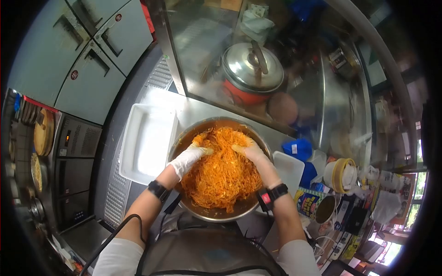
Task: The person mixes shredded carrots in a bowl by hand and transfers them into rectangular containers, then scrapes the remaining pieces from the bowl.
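Left hand (191, 156), right hand (251, 154), gloved, loosely cupped, pressing orange noodles (221, 175)

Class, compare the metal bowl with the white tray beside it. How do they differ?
The metal bowl is round and shiny; the white tray is rectangular and matte. The bowl is heaped with orange shreds; the tray holds none. Both are open-topped containers, side by side.
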Demonstrator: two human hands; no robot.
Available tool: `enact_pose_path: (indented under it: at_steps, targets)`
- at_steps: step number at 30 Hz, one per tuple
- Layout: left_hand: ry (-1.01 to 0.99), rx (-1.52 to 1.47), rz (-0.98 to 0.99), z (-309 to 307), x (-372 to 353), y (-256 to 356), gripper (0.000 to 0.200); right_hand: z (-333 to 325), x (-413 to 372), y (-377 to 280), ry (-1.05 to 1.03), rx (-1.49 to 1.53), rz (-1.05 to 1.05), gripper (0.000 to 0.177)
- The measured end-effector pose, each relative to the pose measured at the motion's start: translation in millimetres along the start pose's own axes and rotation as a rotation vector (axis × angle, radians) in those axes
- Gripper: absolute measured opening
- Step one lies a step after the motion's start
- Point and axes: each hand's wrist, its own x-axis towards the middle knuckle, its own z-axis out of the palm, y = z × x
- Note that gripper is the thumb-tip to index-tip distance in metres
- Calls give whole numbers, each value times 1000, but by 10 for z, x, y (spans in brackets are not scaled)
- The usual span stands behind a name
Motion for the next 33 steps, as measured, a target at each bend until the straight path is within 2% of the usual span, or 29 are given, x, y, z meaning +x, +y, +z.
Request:
enact_pose_path:
  at_steps: [2,5,7,8,10,12,13,14,16,17,18,19,20,21,22,23,24,25,26,27,28,29,30,31,32,33]
  targets:
    - [-101,-357,-108,-34,310,-49,35,-5,220,-4,-99,122,60,41]
    - [-49,-302,-145,5,516,-84,36,177,-56,-602,-132,504,154,41]
    - [-152,-315,-138,110,196,137,38,303,-312,-1023,-115,674,197,41]
    - [-110,-223,-130,207,-65,334,41,332,-333,-1110,-113,713,206,42]
    - [-167,-20,9,204,-109,309,45,363,-311,-1085,-106,763,213,42]
    - [-223,1,32,203,-181,199,45,255,-173,-810,-195,30,55,41]
    - [-278,17,67,219,-218,165,46,248,-284,-722,-136,-125,12,51]
    - [-222,140,5,266,-281,93,45,272,-453,-618,-134,-116,23,51]
    - [-183,502,9,151,-279,-184,39,363,-781,-651,106,-418,220,65]
    - [-182,607,15,89,-364,-288,42,359,-925,-499,107,-417,219,65]
    - [-231,865,138,85,-533,-189,58,321,-1073,-261,96,-652,63,77]
    - [-191,1078,315,42,-634,-250,70,309,-1192,-115,85,-886,-104,90]
    - [-145,1288,493,32,-756,-358,83,392,-1323,-92,83,-886,-114,90]
    - [-111,1453,385,52,-824,-472,104,538,-1458,-100,68,-876,-30,99]
    - [-106,1627,46,284,-868,-435,109,678,-1510,-115,54,-866,54,110]
    - [-85,1703,-5,406,-791,-509,101,862,-1457,-71,25,-1034,-28,123]
    - [-62,1780,-53,452,-690,-582,93,982,-1376,-100,32,-1033,-37,123]
    - [-45,1787,-35,436,-583,-532,93,1017,-1197,-185,-4,-1120,33,121]
    - [-10,1645,3,385,-486,-445,78,1001,-1054,-260,-44,-1201,109,119]
    - [21,1502,32,309,-405,-403,64,901,-931,-292,15,-1157,95,110]
    - [166,1469,178,175,-247,-422,41,774,-796,-309,76,-1113,72,101]
    - [284,1184,279,187,-313,-318,40,656,-704,-305,78,-1115,49,101]
    - [259,1032,153,121,-255,-242,42,533,-647,-284,166,-840,-22,84]
    - [165,875,269,154,-354,-151,40,461,-620,-344,247,-562,-86,67]
    - [67,712,377,191,-470,-89,39,414,-632,-383,245,-564,-91,67]
    - [68,707,374,322,-691,44,39,391,-742,-533,209,-339,-216,52]
